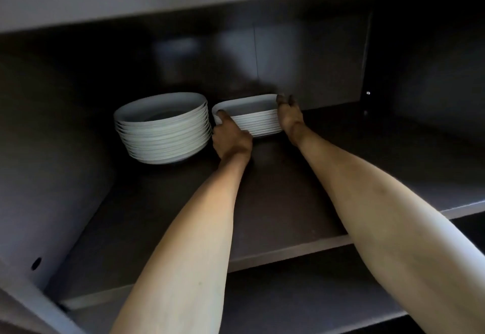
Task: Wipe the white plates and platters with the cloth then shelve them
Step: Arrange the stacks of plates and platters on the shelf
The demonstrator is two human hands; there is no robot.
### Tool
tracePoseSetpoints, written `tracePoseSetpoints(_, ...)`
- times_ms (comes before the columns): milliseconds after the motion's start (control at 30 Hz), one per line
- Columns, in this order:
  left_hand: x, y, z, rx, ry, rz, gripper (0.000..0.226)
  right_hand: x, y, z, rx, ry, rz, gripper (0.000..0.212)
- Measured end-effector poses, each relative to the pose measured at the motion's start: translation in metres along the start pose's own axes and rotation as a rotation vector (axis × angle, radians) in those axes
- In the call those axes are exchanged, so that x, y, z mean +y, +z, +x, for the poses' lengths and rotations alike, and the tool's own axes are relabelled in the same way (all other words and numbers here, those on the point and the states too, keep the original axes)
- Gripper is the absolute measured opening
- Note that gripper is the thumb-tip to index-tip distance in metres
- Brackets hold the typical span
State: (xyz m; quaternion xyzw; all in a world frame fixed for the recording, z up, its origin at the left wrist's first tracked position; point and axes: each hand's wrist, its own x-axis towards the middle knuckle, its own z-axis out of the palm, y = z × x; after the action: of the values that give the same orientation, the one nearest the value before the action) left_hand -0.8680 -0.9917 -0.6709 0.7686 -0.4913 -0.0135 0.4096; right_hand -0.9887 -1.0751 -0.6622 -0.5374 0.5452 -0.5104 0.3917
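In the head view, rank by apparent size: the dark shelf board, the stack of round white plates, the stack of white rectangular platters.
1. Dark shelf board, by far the largest.
2. Stack of round white plates.
3. Stack of white rectangular platters, held at its ends by the left hand and right hand.

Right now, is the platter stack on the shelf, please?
Yes: the platter stack sits flat on the shelf, hands at both ends.

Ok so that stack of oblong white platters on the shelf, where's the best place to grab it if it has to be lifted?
Take the platter stack by its two short ends, near the bottom, coming in from the open front of the shelf. It is long across, so end grips balance it, as the left hand and right hand show. The round plate stack crowds its left end, so slide fingers in carefully.
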Motion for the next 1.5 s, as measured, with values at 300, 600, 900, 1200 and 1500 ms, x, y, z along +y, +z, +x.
tracePoseSetpoints(300,-0.002,0.000,-0.003,0.003,0.054,0.127,0.079,0.005,0.007,0.004,0.031,-0.034,0.046,0.071)
tracePoseSetpoints(600,-0.026,-0.062,-0.011,0.219,0.345,0.258,0.035,-0.003,0.012,-0.015,0.129,-0.052,-0.082,0.063)
tracePoseSetpoints(900,-0.077,-0.113,-0.004,0.330,0.395,0.525,0.104,-0.013,0.016,-0.020,-0.003,0.018,-0.202,0.087)
tracePoseSetpoints(1200,-0.085,-0.108,-0.008,0.287,0.226,0.531,0.111,-0.018,0.036,-0.039,0.081,-0.340,-0.817,0.075)
tracePoseSetpoints(1500,-0.099,-0.113,-0.010,0.219,0.272,0.637,0.126,-0.024,0.058,-0.063,-0.197,-0.567,-1.189,0.087)
